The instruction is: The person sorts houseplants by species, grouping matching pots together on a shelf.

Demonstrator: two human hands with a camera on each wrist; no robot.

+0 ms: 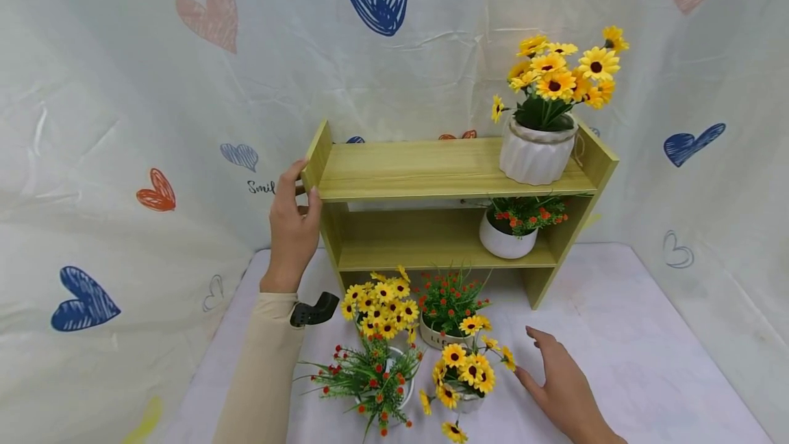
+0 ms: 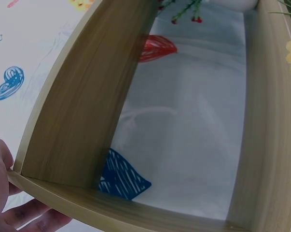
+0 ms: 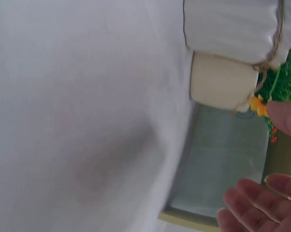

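Observation:
My left hand (image 1: 296, 221) holds the upper left side panel of a small wooden shelf (image 1: 425, 177). In the left wrist view its fingers (image 2: 32, 215) curl round the panel's outer edge. My right hand (image 1: 564, 386) is spread above the table, its fingertips close to a potted yellow daisy-like plant (image 1: 471, 372); whether they touch it I cannot tell. In the right wrist view that hand's fingers (image 3: 254, 205) hold nothing. A white ribbed pot with yellow flowers (image 1: 536, 153) stands on the top board's right end. Below it sits a round white pot with red-flowered greenery (image 1: 508, 238).
In front of the shelf stand more potted plants: yellow flowers (image 1: 382, 307), red flowers in a cream pot (image 1: 439, 334), and a grassy red-flowered plant (image 1: 376, 389). A white cloth covers the table (image 1: 647, 362). Behind hangs a heart-printed curtain (image 1: 431, 67).

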